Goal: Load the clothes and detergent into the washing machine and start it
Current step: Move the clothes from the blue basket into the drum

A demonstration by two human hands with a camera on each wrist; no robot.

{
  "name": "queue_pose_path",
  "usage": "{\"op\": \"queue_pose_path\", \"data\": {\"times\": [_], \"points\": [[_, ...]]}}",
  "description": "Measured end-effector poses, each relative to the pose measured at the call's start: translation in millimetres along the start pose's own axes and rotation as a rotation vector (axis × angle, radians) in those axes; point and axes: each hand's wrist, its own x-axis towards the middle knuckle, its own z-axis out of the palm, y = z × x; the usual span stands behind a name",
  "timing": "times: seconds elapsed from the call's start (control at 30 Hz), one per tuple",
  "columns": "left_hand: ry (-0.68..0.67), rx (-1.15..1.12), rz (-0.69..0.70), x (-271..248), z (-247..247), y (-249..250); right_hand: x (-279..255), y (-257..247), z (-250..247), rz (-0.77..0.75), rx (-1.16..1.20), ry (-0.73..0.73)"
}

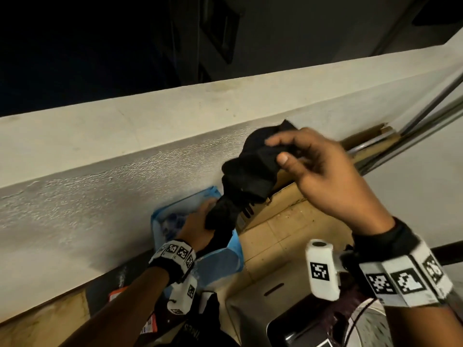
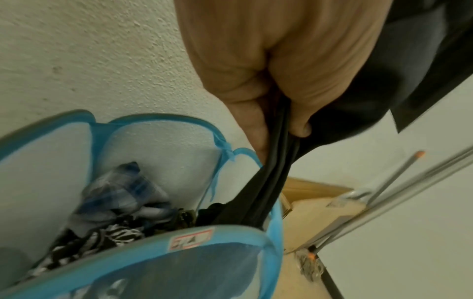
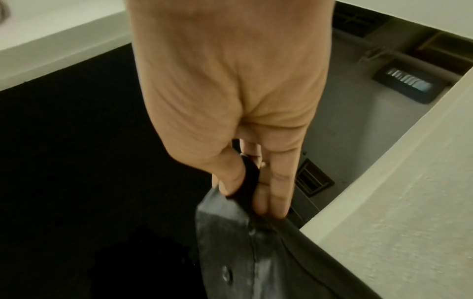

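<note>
A black garment (image 1: 250, 169) hangs stretched between both hands above a blue mesh laundry hamper (image 1: 220, 261). My right hand (image 1: 288, 151) pinches its upper end between thumb and fingers, high up by the white wall. My left hand (image 1: 203, 221) grips the lower, twisted part just over the hamper. In the left wrist view the black garment (image 2: 266, 194) trails from the hand (image 2: 281, 125) down into the hamper (image 2: 143, 250), where a blue plaid piece (image 2: 120, 194) and a zebra-striped piece (image 2: 102, 238) lie. The right wrist view shows the hand (image 3: 245, 194) pinching the garment (image 3: 250, 252), which has buttons.
A low white parapet wall (image 1: 125, 151) runs across behind the hamper. Cardboard boxes (image 1: 283, 229) stand right of the hamper, with metal rods (image 1: 426, 116) leaning at the far right. Part of the washing machine top (image 1: 363, 326) shows at the bottom right.
</note>
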Motion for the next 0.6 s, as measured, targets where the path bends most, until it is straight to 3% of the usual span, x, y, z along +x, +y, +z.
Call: {"op": "queue_pose_path", "data": {"times": [0.1, 0.17, 0.23, 0.33, 0.47, 0.6], "points": [[0.157, -0.174, 0.002, 6, -9, 21, -10, 25, 26, 0.152, -0.241, -0.244], [0.231, -0.243, 0.027, 8, -18, 38, -18, 44, 47, 0.269, -0.282, -0.398], [0.314, -0.281, 0.060, 6, -32, 57, -26, 64, 68, 0.324, -0.252, -0.472], [0.329, -0.361, 0.134, -1, -53, 85, -31, 89, 98, 0.359, -0.214, -0.508], [0.247, -0.455, 0.282, -15, -81, 124, -27, 103, 139, 0.346, -0.229, -0.436], [0.177, -0.614, 0.396, -29, -109, 141, -13, 101, 152, 0.299, -0.076, -0.149]]}}
